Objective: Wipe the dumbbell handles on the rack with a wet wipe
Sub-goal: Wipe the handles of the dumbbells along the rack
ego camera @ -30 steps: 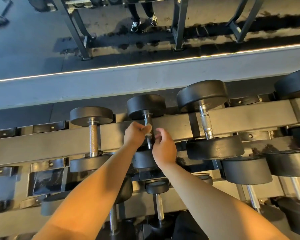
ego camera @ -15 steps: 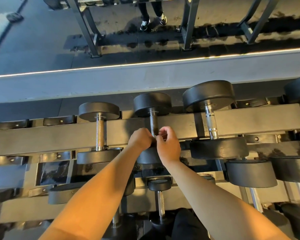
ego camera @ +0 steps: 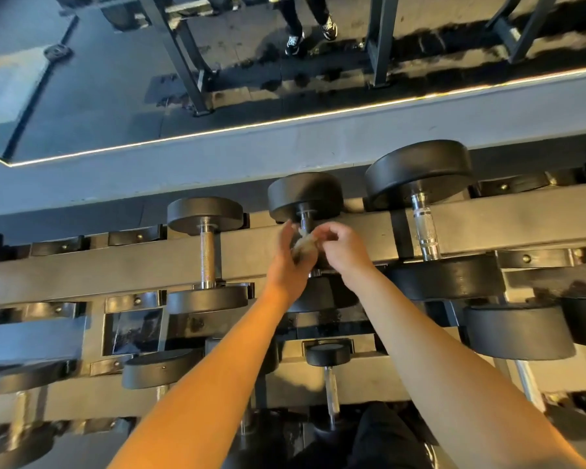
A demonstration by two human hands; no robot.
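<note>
Black dumbbells lie across the top rail of the rack (ego camera: 115, 265). Both my hands meet at the handle of the middle dumbbell (ego camera: 305, 198). My left hand (ego camera: 286, 262) has its fingers stretched up along the left side of the handle, with the crumpled wet wipe (ego camera: 301, 247) against its palm. My right hand (ego camera: 344, 253) is curled at the right side and pinches the wipe's other end. Only the top of the handle (ego camera: 304, 220) shows above the hands. The left dumbbell's handle (ego camera: 207, 255) and the right dumbbell's chrome handle (ego camera: 427, 228) are bare.
A lower rail holds several more dumbbells, such as a small one (ego camera: 329, 355) below my arms and a large one (ego camera: 518, 330) at right. Behind the rack a grey ledge (ego camera: 217, 160) runs under a mirror showing frames and a person's feet (ego camera: 310, 33).
The hands have shifted up the middle handle. My left fingers have uncurled and straightened, and the wipe now shows between the two hands.
</note>
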